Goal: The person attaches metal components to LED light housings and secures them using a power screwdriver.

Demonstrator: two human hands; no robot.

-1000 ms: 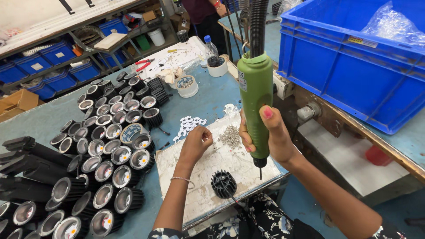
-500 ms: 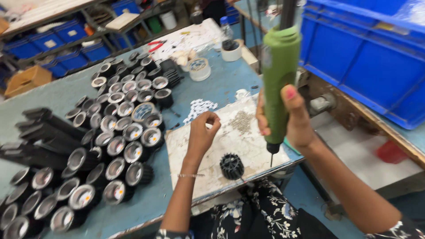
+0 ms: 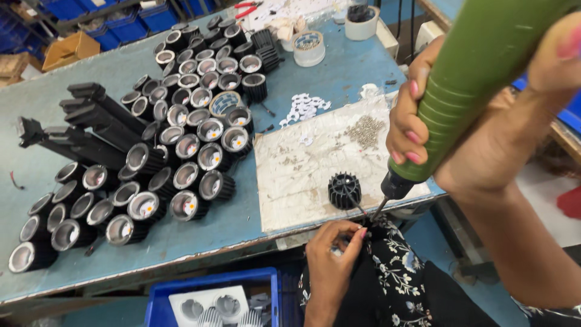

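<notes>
Sitting across most of the frame is a big blue desk [image 3: 339, 79], and it carries lots of things. A large crowd of round black lamp cups [image 3: 181, 121] with shiny insides fills the left and upper middle. Long black bars [image 3: 91, 124] lie at the left beside them. A worn white mat [image 3: 308, 163] covers the lower right part of the desk. At the bottom edge, below the desk, a blue bin [image 3: 212, 300] holds more parts.

On the right side of the frame the right hand [image 3: 478, 127] is wrapped tight around a fat green power screwdriver [image 3: 472, 79]. Its thin bit points down at the near edge of the mat. Just left of the bit stands one black ribbed part [image 3: 344, 190], alone on the mat.

The left hand [image 3: 333, 254] is low in the middle, below the desk edge. Its fingers are pinched narrow on something tiny, too small to tell what.

A small heap of silver screws [image 3: 365, 129] lies at the upper right of the mat, with little white bits [image 3: 302, 108] above it.

This looks like the step of getting a screw ready for the ribbed part. The next move likely needs the tiny piece set straight and the bit lined up on it with care.
</notes>
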